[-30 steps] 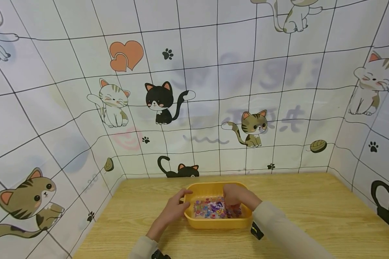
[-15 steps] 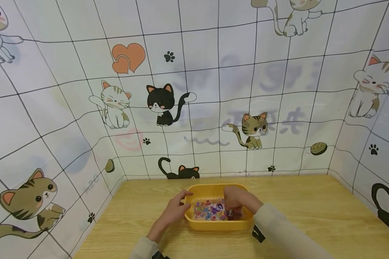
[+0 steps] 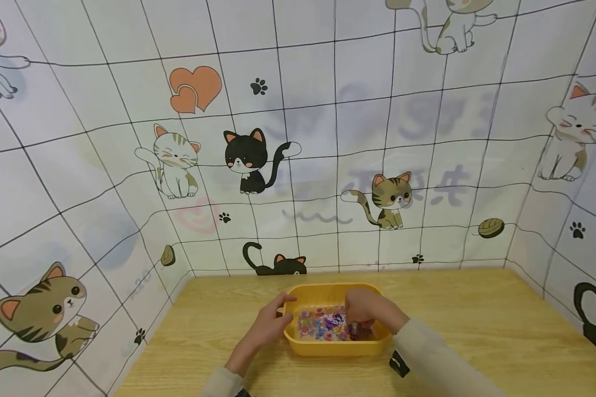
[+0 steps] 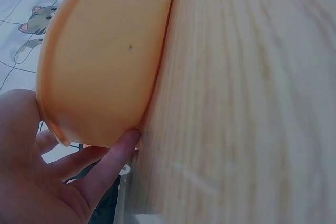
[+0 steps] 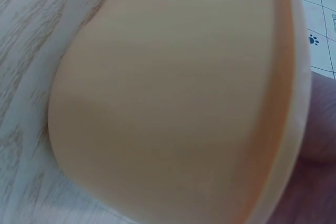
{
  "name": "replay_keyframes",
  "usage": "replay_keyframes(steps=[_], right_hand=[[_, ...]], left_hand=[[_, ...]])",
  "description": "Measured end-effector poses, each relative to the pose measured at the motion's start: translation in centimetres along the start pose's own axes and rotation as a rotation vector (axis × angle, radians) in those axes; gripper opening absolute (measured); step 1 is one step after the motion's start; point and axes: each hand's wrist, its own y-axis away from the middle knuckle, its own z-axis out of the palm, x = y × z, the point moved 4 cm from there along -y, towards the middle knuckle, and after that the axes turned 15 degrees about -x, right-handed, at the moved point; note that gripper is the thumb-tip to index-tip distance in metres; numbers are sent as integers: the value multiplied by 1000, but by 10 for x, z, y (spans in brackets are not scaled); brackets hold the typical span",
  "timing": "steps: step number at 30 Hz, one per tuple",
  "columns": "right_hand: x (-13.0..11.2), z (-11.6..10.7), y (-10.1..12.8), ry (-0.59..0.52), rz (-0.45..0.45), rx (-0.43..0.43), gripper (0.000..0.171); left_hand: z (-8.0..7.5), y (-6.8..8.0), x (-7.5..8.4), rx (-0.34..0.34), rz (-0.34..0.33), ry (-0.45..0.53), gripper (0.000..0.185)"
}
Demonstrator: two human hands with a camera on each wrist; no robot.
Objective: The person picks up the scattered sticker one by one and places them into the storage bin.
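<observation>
A yellow plastic basin [image 3: 338, 348] stands on the wooden table, with many small colourful beads [image 3: 320, 325] spread over its bottom. My left hand [image 3: 269, 324] holds the basin's left end, one finger over the rim. The left wrist view shows its fingers against the outer wall [image 4: 105, 61], one fingertip low near the table. Inside the right part of the basin, my right hand [image 3: 370, 310] reaches down with bent fingers into the beads. Its fingertips are hidden, so I cannot tell whether they pinch any. From the right wrist, the basin's side covers most of that hand.
The light wooden tabletop [image 3: 477, 320] surrounds the basin. Behind it and at both sides hangs a white sheet [image 3: 318, 165] with a black grid and printed cats. A dark wrist strap [image 3: 399, 364] shows below the right sleeve.
My right hand has shifted slightly to the right and toward me among the beads. The left hand stays at the basin's left end. The head view has tilted a little.
</observation>
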Motion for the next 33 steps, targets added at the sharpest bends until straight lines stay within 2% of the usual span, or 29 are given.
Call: replay_keyframes(steps=[8,16,27,29,33], right_hand=[[-1,-1,4,-1,-3,10,56],[-2,2,9,-26,-40,7,42],[1,1,7,25,-45,36,38],[1,1,8,26,-60,37,39],[1,-7,18,22,-129,87,25]], left_hand=[[2,0,3,5,1,5,40],[3,2,0,-4,-11,20,41],[0,4,2,-12,-18,15,41],[0,4,3,-24,-18,12,40],[-4,7,3,-48,-16,50,42]])
